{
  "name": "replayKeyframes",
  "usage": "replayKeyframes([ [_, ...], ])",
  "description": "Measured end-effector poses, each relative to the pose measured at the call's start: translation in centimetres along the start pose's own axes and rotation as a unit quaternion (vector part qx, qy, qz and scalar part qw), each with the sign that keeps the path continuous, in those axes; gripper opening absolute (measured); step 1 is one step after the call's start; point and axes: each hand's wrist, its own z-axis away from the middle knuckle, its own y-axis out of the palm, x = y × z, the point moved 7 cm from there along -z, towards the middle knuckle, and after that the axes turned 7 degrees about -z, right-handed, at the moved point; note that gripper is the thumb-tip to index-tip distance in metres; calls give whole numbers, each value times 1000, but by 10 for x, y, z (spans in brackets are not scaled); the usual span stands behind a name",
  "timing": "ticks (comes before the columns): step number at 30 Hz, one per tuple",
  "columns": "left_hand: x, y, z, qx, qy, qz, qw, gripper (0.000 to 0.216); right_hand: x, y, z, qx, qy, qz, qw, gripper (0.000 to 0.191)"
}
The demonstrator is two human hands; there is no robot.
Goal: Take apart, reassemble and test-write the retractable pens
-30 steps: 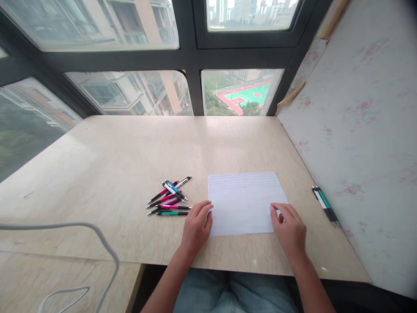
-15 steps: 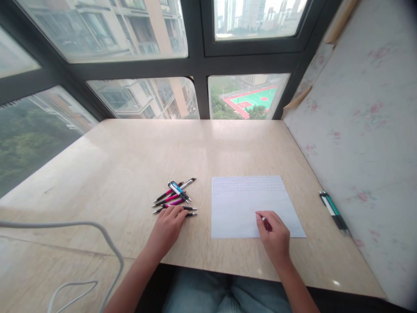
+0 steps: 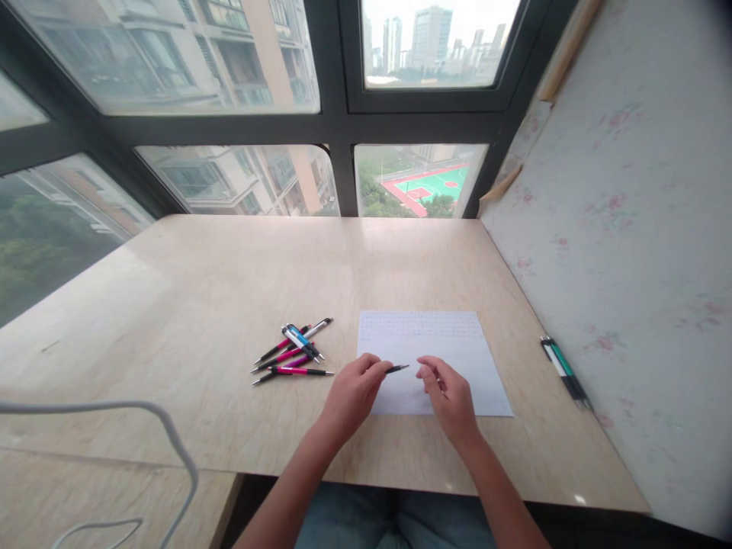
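Over the left part of a white sheet of paper (image 3: 412, 335), my left hand (image 3: 355, 389) is closed around a pen (image 3: 396, 369). Only its dark front end and silver tip stick out, pointing right. Facing that tip, a short gap away, is my right hand (image 3: 449, 393), its fingers loosely curled and apart with nothing visible in them. Rows of handwriting fill the top of the sheet. Left of the paper lies a loose pile of several pens (image 3: 291, 351), pink, purple, blue and white with black grips.
At the right, along the flowered wall (image 3: 629, 229), two pens (image 3: 566, 372), one green and one white, lie side by side. A grey cable (image 3: 142, 408) loops across the table's left front. Windows (image 3: 423, 179) border the far edge of the tabletop (image 3: 257, 267).
My left hand has moved right from the pile to the paper, bringing a pen with it. My right hand has shifted left and its fingers have loosened. The view has turned slightly.
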Motion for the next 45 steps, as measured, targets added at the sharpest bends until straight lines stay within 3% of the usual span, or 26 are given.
replayKeyframes([
  [3, -6, 7, -11, -28, 22, 3, 999, 29, 4, 12, -14, 78, 16, -30, 996, 32],
  [8, -2, 7, -11, -58, 66, 1, 996, 28, -5, 19, -29, 128, 48, -83, 987, 43],
  [15, 0, 1, -7, -88, 89, -6, 992, 25, -6, 23, -32, 110, 47, -72, 990, 49],
  [17, 7, -3, -8, -102, 50, 42, 993, 21, -8, 21, -32, 92, 47, -90, 991, 50],
  [19, 24, -8, -6, -143, -52, 141, 978, 25, -14, 18, -32, 61, 66, -127, 988, 51],
  [21, 41, -4, 0, -177, -179, 283, 925, 38, -21, 18, -31, 29, 97, -168, 980, 51],
  [23, 41, 14, 3, -148, -251, 423, 858, 42, -23, 22, -29, 16, 110, -189, 976, 52],
  [26, 16, 43, -2, -19, -242, 528, 814, 39, -17, 34, -25, 36, 96, -189, 977, 51],
  [27, 10, 48, -3, -12, -242, 538, 807, 36, -14, 37, -23, 42, 90, -188, 977, 51],
  [31, 11, 57, -1, -79, -282, 530, 796, 25, -5, 37, -18, 36, 46, -161, 985, 48],
  [35, 18, 60, 4, -126, -289, 566, 762, 23, 1, 31, -15, 26, -15, -101, 994, 45],
  [40, 18, 61, 7, -94, -288, 585, 752, 27, 0, 28, -11, 6, -39, -69, 997, 45],
  [45, 20, 60, 7, -108, -305, 567, 758, 27, 0, 28, -10, -1, -47, -53, 998, 44],
])
